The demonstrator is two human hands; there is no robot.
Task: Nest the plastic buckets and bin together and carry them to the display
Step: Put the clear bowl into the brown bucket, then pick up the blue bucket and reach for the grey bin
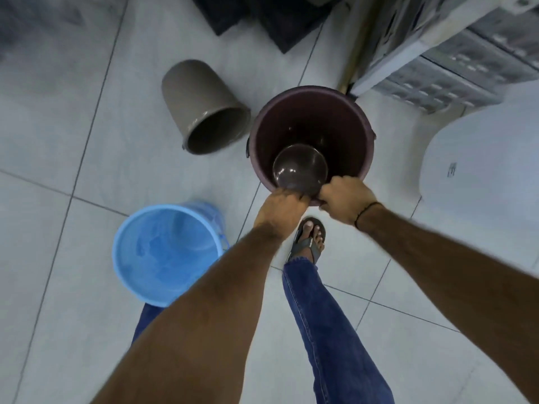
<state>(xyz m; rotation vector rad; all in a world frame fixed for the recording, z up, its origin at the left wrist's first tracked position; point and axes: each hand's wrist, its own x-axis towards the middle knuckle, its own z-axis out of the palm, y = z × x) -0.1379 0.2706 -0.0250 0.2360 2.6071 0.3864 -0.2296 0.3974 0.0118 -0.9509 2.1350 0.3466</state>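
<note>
A tall dark maroon bin (312, 121) stands upright on the tiled floor in the middle of the view, its mouth facing me. My left hand (280, 211) and my right hand (347, 199) both grip its near rim, close together. A grey-brown bucket (201, 106) lies on its side to the left of the bin, mouth toward me. A light blue bucket (166, 252) stands upright at the lower left, partly behind my left forearm.
White woven plastic baskets (455, 59) are stacked at the upper right, with a wooden stick (355, 53) leaning beside them. A white rounded lid (481, 164) sits at the right. Dark mats (262, 16) lie at the top. My sandalled foot (309, 237) is just below the bin.
</note>
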